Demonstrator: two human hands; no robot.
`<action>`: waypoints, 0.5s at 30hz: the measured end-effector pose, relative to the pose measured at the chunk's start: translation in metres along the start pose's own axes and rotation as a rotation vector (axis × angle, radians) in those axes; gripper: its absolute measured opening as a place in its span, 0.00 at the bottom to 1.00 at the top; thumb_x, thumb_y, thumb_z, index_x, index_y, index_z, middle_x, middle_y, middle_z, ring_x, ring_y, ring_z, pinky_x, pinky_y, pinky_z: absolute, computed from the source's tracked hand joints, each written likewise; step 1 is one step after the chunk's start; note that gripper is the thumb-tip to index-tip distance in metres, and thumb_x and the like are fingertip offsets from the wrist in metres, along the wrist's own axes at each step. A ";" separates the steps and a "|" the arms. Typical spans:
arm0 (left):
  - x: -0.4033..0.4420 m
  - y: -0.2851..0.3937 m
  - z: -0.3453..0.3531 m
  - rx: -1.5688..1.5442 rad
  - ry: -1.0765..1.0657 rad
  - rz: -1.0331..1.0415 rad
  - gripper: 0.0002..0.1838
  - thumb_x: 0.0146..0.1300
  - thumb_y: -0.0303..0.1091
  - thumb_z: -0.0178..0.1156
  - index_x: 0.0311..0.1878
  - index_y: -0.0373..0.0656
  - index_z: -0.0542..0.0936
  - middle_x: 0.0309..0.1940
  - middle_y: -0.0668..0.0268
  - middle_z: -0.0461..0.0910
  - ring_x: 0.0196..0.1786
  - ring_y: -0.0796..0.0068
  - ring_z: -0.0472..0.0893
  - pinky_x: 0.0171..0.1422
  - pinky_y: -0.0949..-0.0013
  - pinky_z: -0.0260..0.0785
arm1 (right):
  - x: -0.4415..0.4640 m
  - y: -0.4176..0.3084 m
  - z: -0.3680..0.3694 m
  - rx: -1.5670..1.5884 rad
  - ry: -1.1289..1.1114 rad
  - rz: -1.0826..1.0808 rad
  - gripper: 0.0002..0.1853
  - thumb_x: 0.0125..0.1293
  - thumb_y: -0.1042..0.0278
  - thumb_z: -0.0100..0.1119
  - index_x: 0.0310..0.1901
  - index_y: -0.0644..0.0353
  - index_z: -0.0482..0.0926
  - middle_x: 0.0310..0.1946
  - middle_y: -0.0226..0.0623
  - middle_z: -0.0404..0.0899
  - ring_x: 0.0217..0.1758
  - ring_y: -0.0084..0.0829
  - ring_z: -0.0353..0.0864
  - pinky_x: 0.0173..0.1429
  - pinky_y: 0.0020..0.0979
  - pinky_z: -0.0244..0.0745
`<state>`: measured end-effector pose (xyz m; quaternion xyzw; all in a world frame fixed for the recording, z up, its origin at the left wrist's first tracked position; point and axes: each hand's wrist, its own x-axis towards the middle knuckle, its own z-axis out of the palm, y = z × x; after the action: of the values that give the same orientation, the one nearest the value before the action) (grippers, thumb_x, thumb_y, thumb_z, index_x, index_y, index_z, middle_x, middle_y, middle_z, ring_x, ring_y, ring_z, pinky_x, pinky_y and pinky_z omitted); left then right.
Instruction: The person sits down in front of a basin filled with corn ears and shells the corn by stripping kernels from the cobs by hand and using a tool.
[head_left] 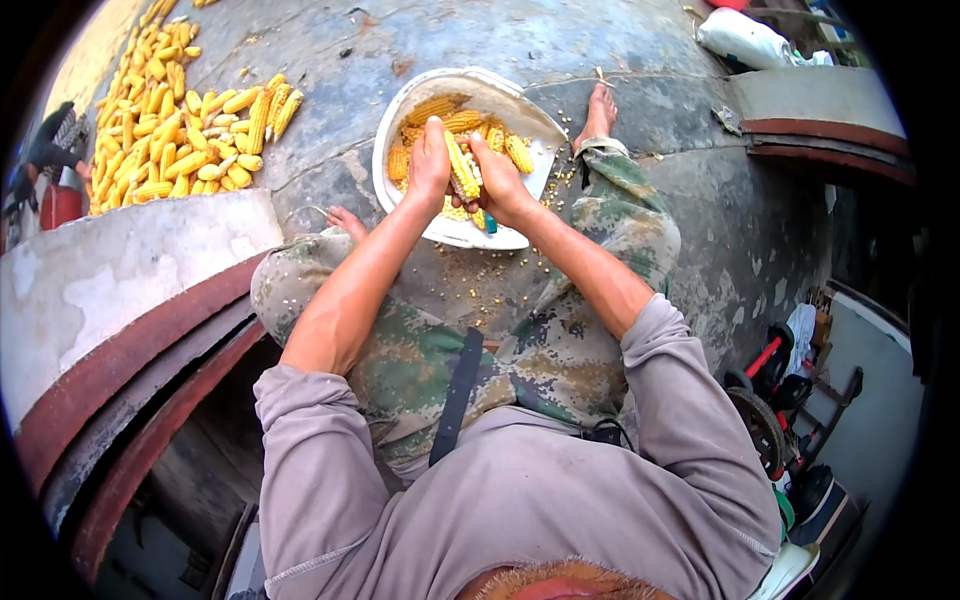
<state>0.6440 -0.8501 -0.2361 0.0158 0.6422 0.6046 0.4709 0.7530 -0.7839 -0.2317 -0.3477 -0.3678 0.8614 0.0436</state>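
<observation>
An ear of corn is held between my two hands above a white tub. Pale bare patches at its lower end suggest kernels are gone there. My left hand is closed along the ear's left side, thumb pointing away from me. From the right, my right hand wraps round the same ear, its thumb lying along it. More ears of corn and loose kernels lie in the tub. A small teal object shows just below my right hand; its kind is unclear.
A large heap of corn ears covers the ground at the left. Loose kernels are scattered between my legs. Low curved ledges stand left and right. A white sack lies at the back right. Someone crouches at the far left edge.
</observation>
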 end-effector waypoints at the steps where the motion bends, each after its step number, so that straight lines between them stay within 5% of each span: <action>1: 0.000 0.002 -0.001 -0.001 0.003 0.000 0.31 0.75 0.60 0.41 0.39 0.40 0.80 0.24 0.62 0.80 0.18 0.71 0.78 0.17 0.68 0.67 | 0.001 -0.004 0.000 0.013 -0.029 0.037 0.30 0.80 0.39 0.33 0.56 0.59 0.74 0.27 0.40 0.82 0.19 0.30 0.80 0.17 0.25 0.70; 6: 0.012 0.001 -0.011 0.008 0.045 -0.086 0.35 0.76 0.58 0.37 0.44 0.33 0.81 0.29 0.56 0.83 0.26 0.66 0.83 0.24 0.64 0.74 | -0.006 -0.008 0.009 -0.153 -0.044 -0.017 0.39 0.77 0.30 0.31 0.60 0.62 0.73 0.29 0.38 0.82 0.21 0.27 0.80 0.22 0.24 0.73; 11: 0.036 -0.027 -0.013 -0.076 0.157 0.033 0.34 0.76 0.57 0.37 0.51 0.31 0.80 0.43 0.51 0.83 0.41 0.59 0.84 0.46 0.56 0.76 | -0.013 -0.004 0.017 -0.487 0.050 -0.146 0.39 0.76 0.29 0.36 0.37 0.63 0.82 0.15 0.29 0.73 0.14 0.22 0.72 0.19 0.25 0.66; 15: 0.029 -0.021 -0.008 -0.173 0.162 0.005 0.31 0.76 0.59 0.37 0.51 0.39 0.77 0.38 0.56 0.82 0.37 0.60 0.83 0.37 0.54 0.78 | -0.012 -0.006 0.018 -0.466 0.090 -0.108 0.35 0.78 0.34 0.39 0.39 0.61 0.82 0.17 0.29 0.74 0.14 0.20 0.72 0.17 0.23 0.65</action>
<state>0.6347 -0.8448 -0.2714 -0.0722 0.6234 0.6582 0.4158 0.7494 -0.7945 -0.2116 -0.3662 -0.5723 0.7333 0.0244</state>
